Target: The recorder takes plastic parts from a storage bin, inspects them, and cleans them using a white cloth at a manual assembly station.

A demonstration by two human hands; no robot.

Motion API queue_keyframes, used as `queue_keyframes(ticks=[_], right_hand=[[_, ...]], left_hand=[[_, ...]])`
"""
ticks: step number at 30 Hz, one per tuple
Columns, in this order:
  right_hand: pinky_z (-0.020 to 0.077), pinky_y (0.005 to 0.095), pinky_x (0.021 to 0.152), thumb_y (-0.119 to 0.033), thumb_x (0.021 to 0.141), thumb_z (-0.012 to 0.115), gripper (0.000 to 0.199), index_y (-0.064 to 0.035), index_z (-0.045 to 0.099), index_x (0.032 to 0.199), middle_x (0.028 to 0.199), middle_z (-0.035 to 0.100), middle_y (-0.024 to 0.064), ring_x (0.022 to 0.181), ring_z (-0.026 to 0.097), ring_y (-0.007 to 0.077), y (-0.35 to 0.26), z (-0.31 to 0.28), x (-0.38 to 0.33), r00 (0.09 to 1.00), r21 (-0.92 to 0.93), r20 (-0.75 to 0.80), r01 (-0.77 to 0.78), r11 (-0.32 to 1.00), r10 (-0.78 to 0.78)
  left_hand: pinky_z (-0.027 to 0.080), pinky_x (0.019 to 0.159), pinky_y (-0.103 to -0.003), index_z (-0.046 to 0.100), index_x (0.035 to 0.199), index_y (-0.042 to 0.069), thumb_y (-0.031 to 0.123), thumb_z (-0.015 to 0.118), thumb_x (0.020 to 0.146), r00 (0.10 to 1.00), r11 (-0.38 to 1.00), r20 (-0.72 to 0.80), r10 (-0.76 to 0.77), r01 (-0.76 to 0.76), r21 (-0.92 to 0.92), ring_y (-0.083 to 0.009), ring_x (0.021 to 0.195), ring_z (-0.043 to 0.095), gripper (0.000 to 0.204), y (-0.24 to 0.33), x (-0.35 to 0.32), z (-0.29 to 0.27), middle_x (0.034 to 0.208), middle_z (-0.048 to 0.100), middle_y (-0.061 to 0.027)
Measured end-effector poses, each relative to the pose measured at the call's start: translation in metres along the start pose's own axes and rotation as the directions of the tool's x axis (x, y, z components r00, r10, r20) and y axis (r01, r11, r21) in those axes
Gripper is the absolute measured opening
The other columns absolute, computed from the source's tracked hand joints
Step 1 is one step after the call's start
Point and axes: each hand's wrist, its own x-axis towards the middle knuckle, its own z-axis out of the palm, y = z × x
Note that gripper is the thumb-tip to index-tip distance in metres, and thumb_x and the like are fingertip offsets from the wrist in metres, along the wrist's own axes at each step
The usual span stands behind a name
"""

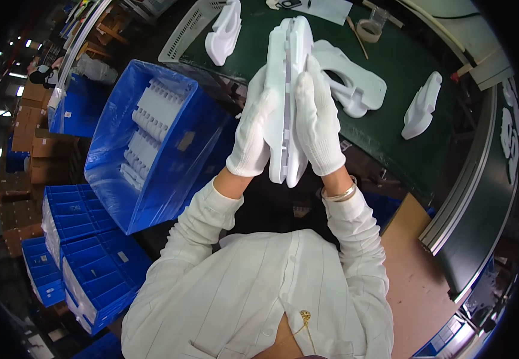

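Observation:
Both my hands wear white gloves and press together a stack of white moulded foam pieces [288, 66], held upright on edge in front of my chest. My left hand [253, 128] lies flat against the stack's left face. My right hand [317, 119] lies flat against its right face. The stack's lower end pokes out below my palms. Beyond it, the dark green table [403, 66] carries more foam pieces of the same kind.
A large blue crate [151, 137] lined with plastic and holding white foam parts stands at my left. Stacked blue crates [86, 263] sit lower left. On the table lie loose foam pieces [355, 84] [422, 106] [224, 31], a tape roll [369, 29] and a white basket [186, 30]. A conveyor edge [481, 179] runs at right.

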Motion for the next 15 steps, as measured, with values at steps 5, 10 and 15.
queue_keyframes(ticks=[5, 10, 15], right_hand=[[0.0392, 0.0305, 0.102, -0.024, 0.102, 0.047, 0.044, 0.0015, 0.046, 0.137, 0.131, 0.055, 0.0162, 0.119, 0.053, 0.0220, 0.012, 0.004, -0.003, 0.998, -0.093, -0.070, -0.013, 0.996, 0.007], [0.0468, 0.0390, 0.078, -0.036, 0.098, 0.048, 0.046, -0.0037, 0.050, 0.130, 0.095, 0.059, 0.0200, 0.084, 0.059, 0.0365, 0.014, -0.008, 0.006, 0.995, -0.183, -0.035, 0.087, 0.979, -0.095], [0.0453, 0.0369, 0.076, -0.038, 0.096, 0.049, 0.038, -0.0020, 0.052, 0.107, 0.084, 0.058, 0.0182, 0.076, 0.056, 0.0299, 0.019, -0.015, 0.007, 0.991, -0.042, -0.133, -0.025, 0.999, 0.020]], left_hand=[[0.033, 0.107, -0.034, 0.029, 0.146, 0.008, 0.035, 0.050, 0.097, 0.999, 0.999, -0.010, 0.044, -0.043, 0.018, -0.0180, 0.126, 0.042, 0.060, -0.005, -0.002, 0.005, 0.138, 0.042, -0.0067], [0.034, 0.106, -0.033, 0.030, 0.145, 0.006, 0.037, 0.050, 0.096, 0.999, 0.998, -0.046, 0.019, -0.016, 0.066, -0.0166, 0.125, 0.043, 0.061, -0.008, -0.007, 0.004, 0.137, 0.043, -0.0072], [0.035, 0.106, -0.033, 0.030, 0.145, 0.005, 0.038, 0.051, 0.096, 0.999, 0.997, -0.047, 0.019, -0.015, 0.082, -0.0166, 0.125, 0.043, 0.062, -0.015, -0.008, 0.002, 0.137, 0.043, -0.0075]])
